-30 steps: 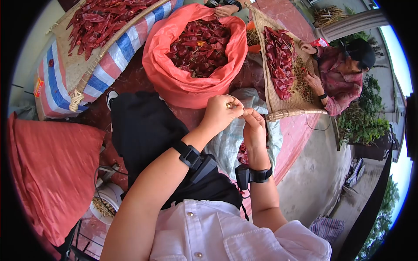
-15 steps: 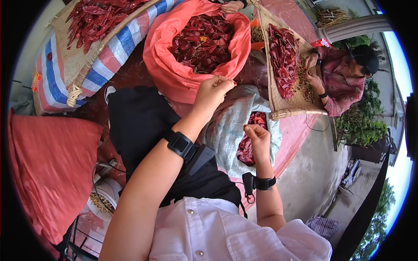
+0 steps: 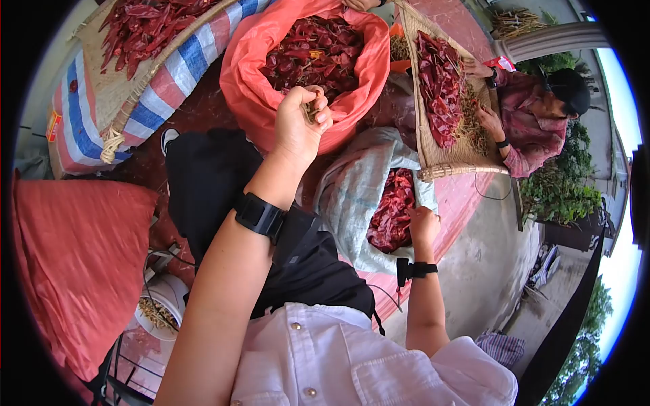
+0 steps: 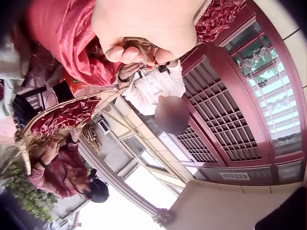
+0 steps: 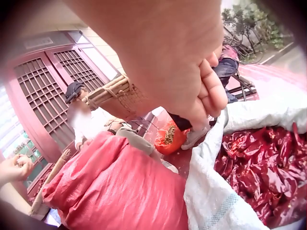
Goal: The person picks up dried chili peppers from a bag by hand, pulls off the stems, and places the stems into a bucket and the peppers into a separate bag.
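Note:
My left hand (image 3: 298,128) is over the near rim of the red woven sack (image 3: 247,74), palm up. Its curled fingers hold thin brown dried stems (image 4: 139,43), and a small red bit shows near the fingertips. Dark red dried chilies (image 3: 315,54) fill the red sack. Lower down, my right hand (image 3: 424,227) is at the right side of the pale woven sack (image 3: 345,193), fingers bent, right at the cloth rim in the right wrist view. Torn red chili pieces (image 3: 391,216) lie inside that sack. Whether the right hand grips anything, I cannot tell.
A person in a cap (image 3: 535,122) works at a woven tray (image 3: 440,159) of chilies and stems. Another person in white (image 4: 153,91) sits beyond the red sack. At left, more chilies (image 3: 145,34) lie on a mat over a striped bag (image 3: 84,128). A bucket (image 3: 177,294) holds stems.
My hands were together, then parted. The left moved up and left to the red sack, turning palm up; the right moved down and right to the pale sack's rim.

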The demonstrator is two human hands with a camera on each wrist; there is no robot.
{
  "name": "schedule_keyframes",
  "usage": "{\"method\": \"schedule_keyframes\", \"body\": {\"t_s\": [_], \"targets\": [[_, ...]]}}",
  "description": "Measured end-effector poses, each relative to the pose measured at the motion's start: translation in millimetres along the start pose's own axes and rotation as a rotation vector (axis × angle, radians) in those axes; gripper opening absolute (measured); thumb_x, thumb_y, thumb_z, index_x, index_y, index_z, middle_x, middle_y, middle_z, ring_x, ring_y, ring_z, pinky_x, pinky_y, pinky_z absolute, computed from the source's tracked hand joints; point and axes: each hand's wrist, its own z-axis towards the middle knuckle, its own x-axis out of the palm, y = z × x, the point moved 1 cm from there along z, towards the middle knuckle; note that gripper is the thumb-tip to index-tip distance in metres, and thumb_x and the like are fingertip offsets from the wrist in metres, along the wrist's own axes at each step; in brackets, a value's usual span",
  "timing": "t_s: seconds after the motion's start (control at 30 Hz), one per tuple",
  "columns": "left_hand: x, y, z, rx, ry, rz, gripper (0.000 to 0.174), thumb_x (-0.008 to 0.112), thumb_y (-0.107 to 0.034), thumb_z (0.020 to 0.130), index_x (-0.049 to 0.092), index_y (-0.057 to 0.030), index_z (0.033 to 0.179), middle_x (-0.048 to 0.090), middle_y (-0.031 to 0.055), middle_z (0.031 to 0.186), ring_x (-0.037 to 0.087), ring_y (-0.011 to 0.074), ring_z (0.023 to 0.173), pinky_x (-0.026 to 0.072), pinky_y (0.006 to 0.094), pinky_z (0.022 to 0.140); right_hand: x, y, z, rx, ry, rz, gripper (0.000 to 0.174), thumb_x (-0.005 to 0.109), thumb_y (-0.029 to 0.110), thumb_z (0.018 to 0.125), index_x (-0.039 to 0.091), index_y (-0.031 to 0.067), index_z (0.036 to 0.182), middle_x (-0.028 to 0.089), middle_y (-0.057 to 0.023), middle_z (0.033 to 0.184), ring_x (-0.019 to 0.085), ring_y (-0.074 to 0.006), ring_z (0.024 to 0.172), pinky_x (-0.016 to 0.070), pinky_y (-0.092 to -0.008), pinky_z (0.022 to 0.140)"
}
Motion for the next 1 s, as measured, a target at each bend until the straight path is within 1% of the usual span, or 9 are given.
{"method": "schedule_keyframes", "body": {"t_s": [0.07, 0.17, 0.3, 0.43, 0.53, 0.6, 0.73, 0.93, 1.0], "targets": [[-3.2, -3.5, 2.2, 0.023, 0.017, -0.018, 0.008, 0.046, -0.014, 0.077, 0.048, -0.0062, 0.078, 0.048, 0.0035, 0.067, 0.045, 0.0134, 0.056, 0.0365, 0.0255, 0.053, -3.2, 10.9, 1.5, 0.163, 0.235, -0.146, 0.016, 0.053, 0.017, 0.078, 0.065, 0.0058, 0.079, 0.064, -0.0162, 0.08, 0.061, -0.0319, 0.078, 0.0447, -0.0442, 0.075], [3.0, -10.0, 0.0, 0.073, -0.13, 0.033, 0.007, 0.048, -0.012, 0.075, 0.051, -0.0065, 0.08, 0.054, 0.0056, 0.074, 0.05, 0.0143, 0.061, 0.0402, 0.0261, 0.058, 29.1, 6.4, -5.5, 0.151, 0.111, 0.053, 0.02, 0.052, 0.014, 0.077, 0.061, 0.0073, 0.093, 0.062, -0.0171, 0.093, 0.059, -0.0321, 0.086, 0.045, -0.0447, 0.076], [-5.6, -12.8, 6.1, 0.122, -0.136, 0.037, 0.007, 0.049, -0.01, 0.075, 0.053, -0.009, 0.08, 0.059, 0.0068, 0.077, 0.053, 0.0137, 0.062, 0.0438, 0.0259, 0.062, 74.2, 1.1, -0.7, -0.044, 0.376, 0.263, 0.029, 0.053, 0.015, 0.073, 0.059, 0.0107, 0.101, 0.061, -0.0186, 0.095, 0.058, -0.0342, 0.089, 0.0465, -0.0426, 0.077], [-8.3, -15.1, 6.7, 0.126, -0.115, -0.003, 0.008, 0.048, -0.007, 0.074, 0.052, -0.0069, 0.082, 0.055, 0.0064, 0.078, 0.051, 0.0146, 0.064, 0.0417, 0.0266, 0.061, 137.3, 6.8, -8.6, -0.009, 0.643, 0.509, 0.033, 0.061, 0.015, 0.068, 0.062, 0.008, 0.1, 0.061, -0.0196, 0.092, 0.06, -0.0311, 0.087, 0.0469, -0.0366, 0.079], [-7.6, -14.8, 6.5, 0.121, -0.153, 0.023, 0.008, 0.048, -0.007, 0.074, 0.052, -0.007, 0.081, 0.055, 0.0063, 0.077, 0.051, 0.0148, 0.064, 0.0415, 0.0266, 0.062, 214.2, -5.9, -17.8, 0.122, 0.332, 0.685, 0.035, 0.065, 0.011, 0.066, 0.061, 0.0017, 0.099, 0.063, -0.0164, 0.09, 0.06, -0.0277, 0.087, 0.0457, -0.0344, 0.08], [-10.9, -12.2, 8.6, 0.12, -0.133, 0.026, 0.008, 0.049, -0.007, 0.074, 0.053, -0.007, 0.081, 0.055, 0.0063, 0.077, 0.051, 0.0149, 0.064, 0.0414, 0.0266, 0.062, 250.2, -13.7, -17.2, 0.695, 0.236, 0.987, 0.039, 0.066, 0.008, 0.065, 0.058, -0.0035, 0.101, 0.062, -0.0125, 0.094, 0.058, -0.024, 0.091, 0.0432, -0.0322, 0.082], [-10.0, -8.5, 11.9, 0.101, -0.129, 0.012, 0.008, 0.049, -0.008, 0.074, 0.052, -0.0072, 0.081, 0.055, 0.0062, 0.077, 0.051, 0.0147, 0.064, 0.0416, 0.0266, 0.062, 169.4, 61.8, -9.8, 0.482, 0.811, 1.61, 0.035, 0.055, 0.005, 0.077, 0.055, -0.0003, 0.111, 0.057, -0.0056, 0.104, 0.051, -0.016, 0.094, 0.0359, -0.025, 0.084], [-9.2, -5.9, 11.6, 0.101, -0.127, 0.02, 0.007, 0.048, -0.008, 0.074, 0.051, -0.0075, 0.081, 0.054, 0.0056, 0.076, 0.05, 0.0145, 0.063, 0.0417, 0.0264, 0.062, 129.4, 82.6, -0.7, 0.426, 0.738, 1.483, 0.054, 0.056, 0.013, 0.079, 0.039, 0.0066, 0.13, 0.049, -0.0041, 0.122, 0.045, -0.0181, 0.11, 0.0291, -0.0247, 0.094], [-8.3, -8.3, 11.8, 0.108, -0.121, 0.024, 0.007, 0.048, -0.008, 0.074, 0.051, -0.0075, 0.08, 0.054, 0.0055, 0.076, 0.05, 0.0144, 0.063, 0.0418, 0.0265, 0.062, 114.2, 93.6, -2.9, 0.611, 1.256, 1.467, 0.062, 0.059, 0.015, 0.078, 0.033, 0.0123, 0.134, 0.038, -0.0055, 0.132, 0.041, -0.0211, 0.115, 0.0298, -0.0282, 0.095]]}}
